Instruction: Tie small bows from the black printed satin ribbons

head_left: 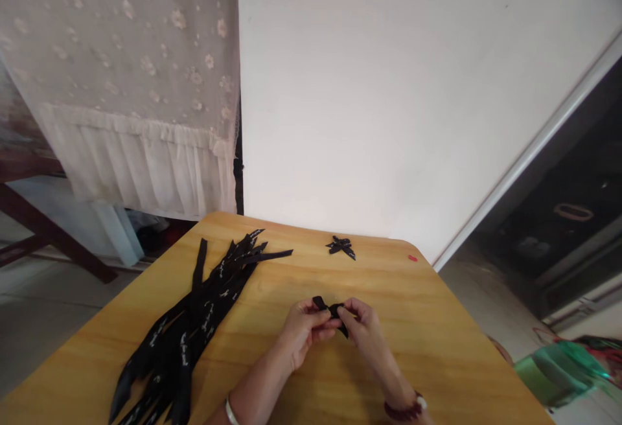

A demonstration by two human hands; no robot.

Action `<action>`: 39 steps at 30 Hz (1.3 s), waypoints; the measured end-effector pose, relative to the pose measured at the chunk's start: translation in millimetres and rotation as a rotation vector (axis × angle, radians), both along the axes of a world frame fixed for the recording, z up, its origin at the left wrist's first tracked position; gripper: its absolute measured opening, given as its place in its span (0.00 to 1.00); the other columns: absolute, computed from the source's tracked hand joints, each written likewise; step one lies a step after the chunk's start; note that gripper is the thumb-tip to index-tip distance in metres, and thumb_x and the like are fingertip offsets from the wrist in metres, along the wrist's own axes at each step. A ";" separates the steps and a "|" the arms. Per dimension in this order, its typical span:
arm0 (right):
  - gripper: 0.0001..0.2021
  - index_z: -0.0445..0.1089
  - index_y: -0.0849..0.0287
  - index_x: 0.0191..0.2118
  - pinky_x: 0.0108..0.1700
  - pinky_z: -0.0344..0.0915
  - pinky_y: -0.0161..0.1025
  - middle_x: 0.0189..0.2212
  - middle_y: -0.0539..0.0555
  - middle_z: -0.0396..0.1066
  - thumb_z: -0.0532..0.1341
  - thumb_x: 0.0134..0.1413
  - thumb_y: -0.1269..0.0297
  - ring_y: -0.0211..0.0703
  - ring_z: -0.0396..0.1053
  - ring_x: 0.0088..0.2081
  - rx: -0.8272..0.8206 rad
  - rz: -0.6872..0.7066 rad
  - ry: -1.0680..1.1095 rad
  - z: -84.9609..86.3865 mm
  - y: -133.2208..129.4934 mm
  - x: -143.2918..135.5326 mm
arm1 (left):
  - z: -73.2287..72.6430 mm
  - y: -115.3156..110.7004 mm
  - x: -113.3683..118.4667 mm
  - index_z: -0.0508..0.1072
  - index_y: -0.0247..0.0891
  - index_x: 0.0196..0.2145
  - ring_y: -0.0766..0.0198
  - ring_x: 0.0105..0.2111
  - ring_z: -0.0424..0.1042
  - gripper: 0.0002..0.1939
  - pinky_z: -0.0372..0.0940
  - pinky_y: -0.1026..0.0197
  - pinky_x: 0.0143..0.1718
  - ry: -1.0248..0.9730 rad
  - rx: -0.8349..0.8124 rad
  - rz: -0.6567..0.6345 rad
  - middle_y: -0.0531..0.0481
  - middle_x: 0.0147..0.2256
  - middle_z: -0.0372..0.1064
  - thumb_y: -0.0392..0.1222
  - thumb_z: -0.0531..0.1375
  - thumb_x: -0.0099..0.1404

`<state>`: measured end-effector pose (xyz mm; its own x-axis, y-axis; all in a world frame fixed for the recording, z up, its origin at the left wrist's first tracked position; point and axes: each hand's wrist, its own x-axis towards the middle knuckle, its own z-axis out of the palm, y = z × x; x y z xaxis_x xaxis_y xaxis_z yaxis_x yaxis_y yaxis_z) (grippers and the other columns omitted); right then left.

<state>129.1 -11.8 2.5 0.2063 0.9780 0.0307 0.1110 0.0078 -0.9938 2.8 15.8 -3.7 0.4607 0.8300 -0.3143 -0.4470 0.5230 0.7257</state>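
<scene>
Between my hands, above the front middle of the table, is a black ribbon point(334, 310) folded into loops like a bow. My left hand point(306, 326) pinches its left side between thumb and fingers. On the other side, the thumb and fingertips of my right hand point(360, 321) grip it, with a short tail hanging below. Part of the ribbon is hidden behind my fingers. To the left lies a pile of black ribbon strips point(194, 321) with white lettering. A tied black ribbon bow point(341, 247) rests near the back edge of the table.
The wooden table point(422, 347) stands against a white wall panel point(389, 101). A small red item point(413, 258) sits near its back right corner. A lace curtain point(146, 88) hangs at the back left. Beyond the right edge is a green translucent container point(558, 373).
</scene>
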 end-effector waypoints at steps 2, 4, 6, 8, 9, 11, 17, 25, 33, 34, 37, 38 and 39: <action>0.12 0.60 0.59 0.18 0.13 0.43 0.28 0.11 0.42 0.54 0.59 0.40 0.57 0.28 0.46 0.12 -0.010 0.011 -0.006 0.5 -0.5 -0.7 | -0.2 -0.7 -0.3 0.68 0.29 0.27 0.63 0.26 0.72 0.08 0.66 0.68 0.23 0.005 0.003 0.012 0.43 0.27 0.72 0.31 0.62 0.46; 0.12 0.60 0.60 0.19 0.14 0.43 0.29 0.12 0.43 0.55 0.58 0.41 0.57 0.28 0.47 0.13 -0.016 0.025 -0.021 1.3 -1.2 -1.7 | -0.2 -1.5 -0.2 0.68 0.29 0.28 0.64 0.24 0.72 0.09 0.66 0.68 0.21 0.018 0.009 0.031 0.44 0.26 0.71 0.32 0.62 0.46; 0.13 0.60 0.60 0.18 0.14 0.44 0.29 0.12 0.43 0.53 0.58 0.42 0.56 0.28 0.47 0.14 -0.003 0.030 -0.040 1.4 -1.4 -2.6 | -0.3 -2.2 0.4 0.68 0.29 0.28 0.64 0.24 0.72 0.09 0.65 0.68 0.20 0.028 0.014 0.038 0.45 0.26 0.71 0.32 0.62 0.46; 0.14 0.58 0.60 0.17 0.16 0.45 0.29 0.13 0.43 0.52 0.57 0.43 0.56 0.29 0.47 0.15 0.021 0.025 -0.054 0.2 -1.0 -3.0 | -0.8 -2.3 1.5 0.68 0.30 0.28 0.63 0.23 0.72 0.10 0.65 0.68 0.18 0.034 0.015 0.038 0.45 0.26 0.71 0.32 0.62 0.45; 0.14 0.58 0.60 0.17 0.16 0.45 0.29 0.13 0.43 0.51 0.57 0.43 0.56 0.29 0.48 0.16 0.031 0.020 -0.055 -0.5 -0.7 -3.0 | -1.1 -2.3 2.1 0.68 0.30 0.28 0.63 0.23 0.72 0.10 0.65 0.68 0.18 0.035 0.014 0.039 0.46 0.26 0.71 0.32 0.62 0.45; 0.15 0.56 0.60 0.16 0.17 0.45 0.29 0.13 0.43 0.51 0.57 0.42 0.56 0.30 0.48 0.17 0.037 0.011 -0.047 -1.6 -0.2 -2.8 | -1.6 -1.9 2.9 0.68 0.30 0.26 0.62 0.23 0.72 0.09 0.64 0.68 0.18 0.036 0.015 0.037 0.46 0.25 0.70 0.32 0.63 0.44; 0.15 0.59 0.60 0.17 0.17 0.47 0.29 0.14 0.44 0.53 0.57 0.42 0.55 0.30 0.49 0.16 0.024 0.035 -0.047 1.6 -1.4 -4.2 | 0.7 -2.6 3.0 0.69 0.29 0.26 0.64 0.22 0.71 0.08 0.64 0.69 0.18 0.042 0.031 0.026 0.46 0.24 0.70 0.33 0.62 0.44; 0.14 0.60 0.61 0.18 0.20 0.50 0.29 0.16 0.45 0.56 0.58 0.43 0.57 0.32 0.53 0.19 0.065 0.043 -0.049 -0.2 -1.9 -5.2 | 4.3 -4.6 3.8 0.68 0.29 0.26 0.64 0.22 0.71 0.08 0.64 0.68 0.18 0.061 0.044 0.014 0.45 0.24 0.70 0.33 0.62 0.44; 0.15 0.59 0.60 0.17 0.20 0.50 0.29 0.14 0.44 0.54 0.57 0.43 0.55 0.32 0.52 0.19 0.034 0.026 0.003 8.3 -4.6 -4.1 | 3.6 -3.8 2.6 0.67 0.30 0.24 0.65 0.19 0.69 0.10 0.61 0.69 0.15 0.081 0.037 0.020 0.46 0.21 0.70 0.36 0.62 0.43; 0.15 0.60 0.60 0.17 0.21 0.51 0.29 0.15 0.44 0.55 0.57 0.43 0.55 0.32 0.54 0.20 0.036 0.050 0.028 9.8 -5.1 -4.2 | 3.7 -3.5 2.6 0.67 0.30 0.24 0.65 0.18 0.69 0.10 0.61 0.69 0.14 0.095 0.042 0.029 0.47 0.20 0.70 0.37 0.62 0.43; 0.11 0.62 0.60 0.20 0.23 0.53 0.30 0.17 0.46 0.59 0.60 0.41 0.59 0.33 0.57 0.21 0.038 0.141 0.113 10.4 -5.7 -5.0 | 4.2 -3.0 2.7 0.65 0.31 0.22 0.66 0.16 0.68 0.10 0.58 0.70 0.12 0.128 0.056 0.049 0.49 0.18 0.68 0.37 0.62 0.43; 0.10 0.63 0.61 0.20 0.23 0.53 0.30 0.17 0.46 0.60 0.61 0.40 0.60 0.33 0.57 0.21 0.035 0.152 0.131 9.4 -5.5 -5.4 | 4.4 -3.1 2.8 0.65 0.31 0.22 0.66 0.16 0.68 0.10 0.58 0.70 0.11 0.131 0.058 0.044 0.49 0.18 0.68 0.38 0.62 0.43; 0.09 0.63 0.61 0.20 0.23 0.53 0.30 0.17 0.46 0.60 0.61 0.40 0.61 0.33 0.56 0.21 0.030 0.147 0.139 8.0 -5.3 -5.8 | 4.7 -3.4 2.8 0.65 0.32 0.23 0.67 0.16 0.68 0.10 0.58 0.70 0.11 0.129 0.058 0.030 0.50 0.18 0.68 0.38 0.62 0.43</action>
<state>123.4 -17.1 10.5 0.0660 0.9970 0.0413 -0.0314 0.0434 -0.9986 5.5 12.4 1.0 0.3945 0.8613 -0.3201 -0.3633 0.4662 0.8067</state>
